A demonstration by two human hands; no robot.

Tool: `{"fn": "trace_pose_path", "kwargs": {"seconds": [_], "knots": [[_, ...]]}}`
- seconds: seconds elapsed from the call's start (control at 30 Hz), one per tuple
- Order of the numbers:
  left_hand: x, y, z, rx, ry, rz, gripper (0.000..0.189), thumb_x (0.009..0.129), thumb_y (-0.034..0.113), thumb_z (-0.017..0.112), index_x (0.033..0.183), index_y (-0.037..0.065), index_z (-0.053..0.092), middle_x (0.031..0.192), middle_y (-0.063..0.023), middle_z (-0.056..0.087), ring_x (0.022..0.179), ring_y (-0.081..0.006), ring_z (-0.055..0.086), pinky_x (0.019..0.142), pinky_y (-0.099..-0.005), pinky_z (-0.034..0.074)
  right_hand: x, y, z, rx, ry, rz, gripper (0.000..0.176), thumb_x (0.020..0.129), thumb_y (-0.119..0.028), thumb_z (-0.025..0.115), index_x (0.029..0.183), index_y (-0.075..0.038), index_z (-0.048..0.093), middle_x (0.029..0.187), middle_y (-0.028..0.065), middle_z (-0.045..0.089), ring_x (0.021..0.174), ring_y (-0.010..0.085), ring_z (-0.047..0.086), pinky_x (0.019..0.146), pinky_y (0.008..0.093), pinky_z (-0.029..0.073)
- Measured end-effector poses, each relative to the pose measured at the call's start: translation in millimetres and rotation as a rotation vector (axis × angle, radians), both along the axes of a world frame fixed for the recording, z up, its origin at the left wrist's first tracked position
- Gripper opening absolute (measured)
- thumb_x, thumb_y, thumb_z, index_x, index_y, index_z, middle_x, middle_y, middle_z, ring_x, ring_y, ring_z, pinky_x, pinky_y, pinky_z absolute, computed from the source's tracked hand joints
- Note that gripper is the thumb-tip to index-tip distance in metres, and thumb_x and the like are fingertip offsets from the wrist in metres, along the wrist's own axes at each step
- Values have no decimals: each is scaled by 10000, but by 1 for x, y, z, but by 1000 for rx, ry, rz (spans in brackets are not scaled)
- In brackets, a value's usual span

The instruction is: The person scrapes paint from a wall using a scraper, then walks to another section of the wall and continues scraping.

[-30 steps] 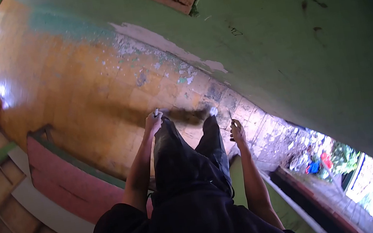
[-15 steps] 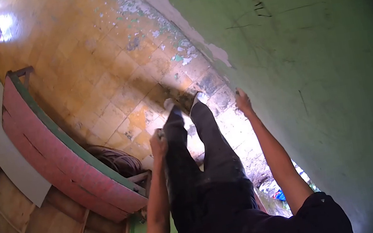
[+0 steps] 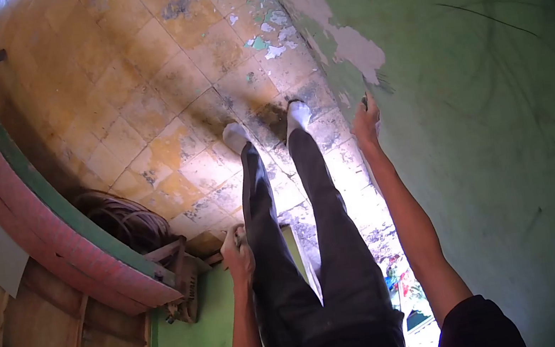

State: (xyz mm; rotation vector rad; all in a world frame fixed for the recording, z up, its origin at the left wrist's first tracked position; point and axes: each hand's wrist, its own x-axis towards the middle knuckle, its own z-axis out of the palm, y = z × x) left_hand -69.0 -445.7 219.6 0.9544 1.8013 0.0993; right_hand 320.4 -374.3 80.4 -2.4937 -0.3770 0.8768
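Note:
My right hand [image 3: 366,120] is by the green wall [image 3: 474,144], close to the lower end of a peeled, bare patch [image 3: 359,53]. Its fingers are bent round something small and dark that I cannot make out. My left hand [image 3: 235,250] hangs beside my left thigh with its fingers curled; what they hold, if anything, is too small to name. Between the hands are my dark-trousered legs, and my feet in white socks [image 3: 234,135] stand on the worn tile floor [image 3: 161,112].
Flakes of old paint [image 3: 273,48] lie on the floor along the wall. At the left stands a long pink board with a green edge [image 3: 50,236], with a coil of brown cable or hose [image 3: 123,218] beside it. Bright light falls on the floor at the right.
My right hand has moved up along the wall toward the peeled patch. My feet have shifted and stand flat and apart. The view has turned, so the pink board sits further left.

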Motion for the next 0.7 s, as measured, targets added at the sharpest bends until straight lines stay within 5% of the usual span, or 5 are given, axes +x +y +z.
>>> {"fn": "trace_pose_path", "kwargs": {"seconds": [0.13,0.3,0.43,0.53,0.7], "knots": [[16,-18,-18,-26,21,16,249,1015,185,507,1031,-12,658,655,-27,530,603,-80,493,558,-258,400,-11,-27,-35,109,-176,141,517,991,-164,426,1476,7,371,1453,247,431,1222,355,524,831,363,497],[62,-10,-19,-112,-24,31,260,1013,211,525,1064,-5,661,695,-69,548,627,-132,495,601,-301,414,-27,-29,8,133,-100,30,500,996,-106,386,1462,74,360,1437,288,449,1315,384,466,1125,378,315],[83,-1,-23,-84,-50,14,241,1006,198,540,1059,-7,656,704,-89,555,643,-148,520,622,-303,429,-33,-8,-11,159,-87,-1,492,992,-86,416,1443,104,363,1430,327,445,1344,411,445,1119,397,334],[97,2,-46,-39,-105,-5,222,996,171,544,1059,-13,652,766,-128,614,695,-213,590,666,-329,463,-29,-33,-13,199,-84,-92,502,989,-87,415,1476,25,374,1349,269,518,792,207,415,641,314,361],[162,41,-84,-39,-365,-124,223,986,135,548,1124,-14,640,1054,-193,674,964,-299,670,848,-344,501,-15,-46,-51,232,-400,226,509,985,-91,424,1488,-25,392,1125,170,592,534,102,430,422,265,384]]}}
